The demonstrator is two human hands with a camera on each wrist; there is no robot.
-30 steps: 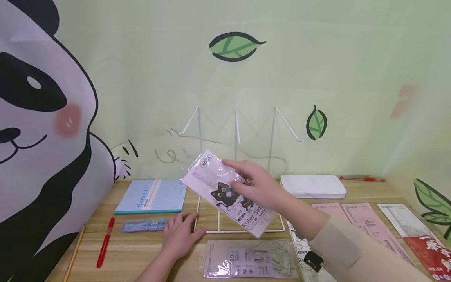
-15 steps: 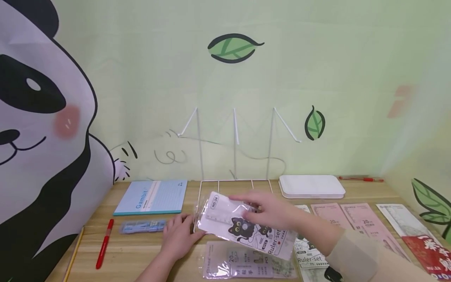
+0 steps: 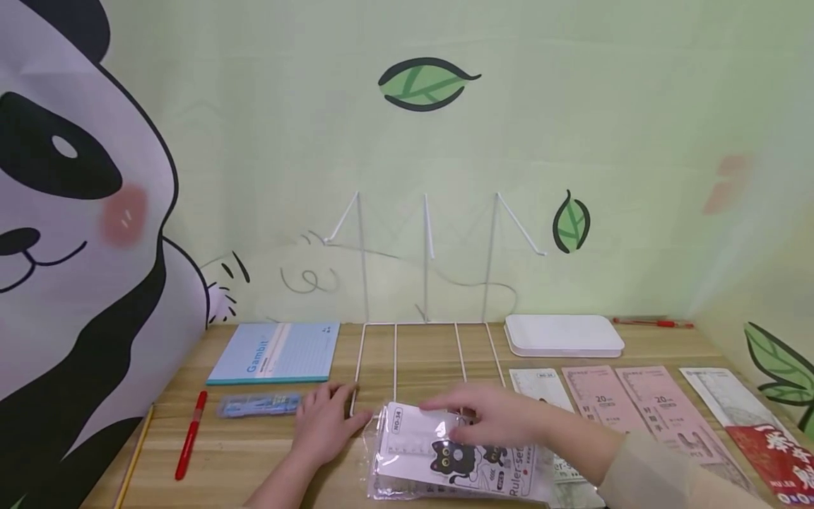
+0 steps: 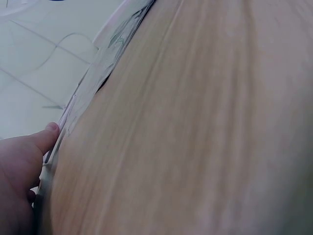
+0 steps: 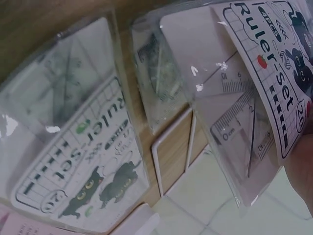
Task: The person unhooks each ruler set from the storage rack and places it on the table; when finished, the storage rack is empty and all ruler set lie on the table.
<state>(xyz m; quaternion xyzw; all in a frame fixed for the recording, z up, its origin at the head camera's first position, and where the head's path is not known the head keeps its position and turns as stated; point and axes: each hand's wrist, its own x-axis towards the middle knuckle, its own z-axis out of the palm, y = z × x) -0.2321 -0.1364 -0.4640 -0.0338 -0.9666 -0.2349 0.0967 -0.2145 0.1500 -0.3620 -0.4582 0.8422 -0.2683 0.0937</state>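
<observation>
My right hand (image 3: 490, 417) grips a clear-wrapped ruler set (image 3: 458, 459) printed with black cats, thumb on its front. In the head view the set lies over a pink ruler packet (image 3: 407, 489), which it mostly covers. The right wrist view shows its clear rulers (image 5: 239, 122) inside the sleeve, with part of my hand (image 5: 301, 171) at the right edge. My left hand (image 3: 327, 424) rests on the table by the front left corner of a white wire rack (image 3: 396, 367). A blue translucent packet (image 3: 259, 406) lies just left of its fingers. The left wrist view catches its thumb (image 4: 46, 139).
To the right lie another cat ruler set (image 3: 540, 385), two pink ruler packets (image 3: 598, 396) and a red-and-white packet (image 3: 772, 452). Behind them are a white case (image 3: 564, 336) and a red pen (image 3: 661, 323). At left are a notebook (image 3: 273, 353), red marker (image 3: 191, 435) and yellow pencil (image 3: 133, 459).
My right hand has lowered the ruler set from in front of the rack down over the pink packet, turning it closer to level. My left hand has stayed in place.
</observation>
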